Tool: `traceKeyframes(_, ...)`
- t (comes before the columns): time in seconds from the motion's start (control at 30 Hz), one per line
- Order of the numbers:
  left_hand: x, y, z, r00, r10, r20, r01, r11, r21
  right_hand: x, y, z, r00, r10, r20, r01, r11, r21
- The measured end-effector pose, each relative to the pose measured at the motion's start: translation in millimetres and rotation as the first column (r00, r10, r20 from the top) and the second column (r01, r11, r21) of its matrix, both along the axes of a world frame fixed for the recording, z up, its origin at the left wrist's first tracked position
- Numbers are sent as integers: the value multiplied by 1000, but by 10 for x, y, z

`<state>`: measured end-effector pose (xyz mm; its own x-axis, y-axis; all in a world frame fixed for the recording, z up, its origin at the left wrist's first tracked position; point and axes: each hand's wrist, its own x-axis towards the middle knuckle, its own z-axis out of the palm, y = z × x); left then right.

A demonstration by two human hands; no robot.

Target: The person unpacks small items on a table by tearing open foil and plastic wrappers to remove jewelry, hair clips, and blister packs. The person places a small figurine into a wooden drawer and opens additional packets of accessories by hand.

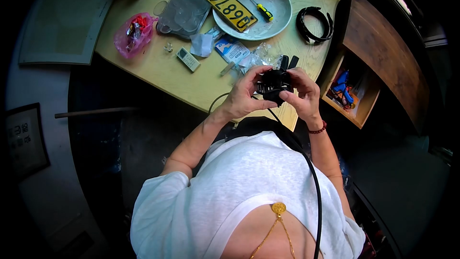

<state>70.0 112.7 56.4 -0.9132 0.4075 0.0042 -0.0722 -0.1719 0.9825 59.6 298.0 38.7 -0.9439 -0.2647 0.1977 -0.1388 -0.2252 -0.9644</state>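
A small black device [275, 82] with short upright prongs is held between both hands near the table's front edge. My left hand [245, 97] grips its left side with thumb and fingers. On its right side, my right hand [303, 92] holds it, thumb in front and fingers behind. Black cables run near the device, a thick one passing down over the white shirt. Just beyond the hands lie crumpled clear plastic [264, 56] and a blue-and-white packet [231, 49]. The device's finer parts are too small to make out.
On the wooden table [158, 74] are a large white plate [282, 7], a yellow number plate [231, 10], a screwdriver [261, 9], a coiled black belt [315, 25], a remote control [188, 60] and a pink bag [125, 36]. An open drawer [358, 115] stands at the right.
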Motion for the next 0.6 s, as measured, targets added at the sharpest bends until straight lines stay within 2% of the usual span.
traceKeyframes(0.03, 1, 1, 10, 1000, 21, -7, -21, 999, 40, 16, -18, 3, 1000, 2, 1, -2, 1000, 0)
traceKeyframes(0.1, -1, -1, 2, 999, 44, -12, -43, 996, 81, 44, -68, 41, 972, -33, 231, 91, 966, -244)
traceKeyframes(0.13, -11, -2, -13, 999, 44, -12, -43, 996, 81, 48, -74, 35, 972, -32, 231, 90, 966, -244)
traceKeyframes(0.2, -20, -4, -16, 999, 44, -12, -43, 996, 82, 52, -80, 6, 938, 7, 347, 143, 903, -404)
traceKeyframes(0.3, -11, 8, 16, 997, 54, 51, -53, 999, -4, 75, -98, -90, 904, 53, 424, 170, 865, -471)
traceKeyframes(0.37, -3, 22, 32, 990, 17, 142, -31, 995, 98, 83, -115, -91, 885, 78, 459, 186, 845, -502)
traceKeyframes(0.43, 5, 39, 65, 988, 17, 151, -35, 992, 121, 97, -141, -57, 791, 145, 595, 288, 769, -570)
traceKeyframes(0.47, 7, 48, 71, 987, 16, 158, -39, 989, 144, 95, -104, -98, 790, 145, 595, 289, 769, -570)
traceKeyframes(0.53, 0, 53, 5, 985, 10, 170, -32, 991, 127, 66, -56, -73, 661, 558, 502, 176, 535, -826)
traceKeyframes(0.57, -3, 56, -17, 983, 5, 181, -25, 993, 111, 128, -201, -75, 612, 211, 762, 548, 581, -601)
traceKeyframes(0.6, 4, 67, -18, 983, 5, 181, -26, 994, 110, 131, -193, -80, 611, 212, 762, 548, 581, -601)
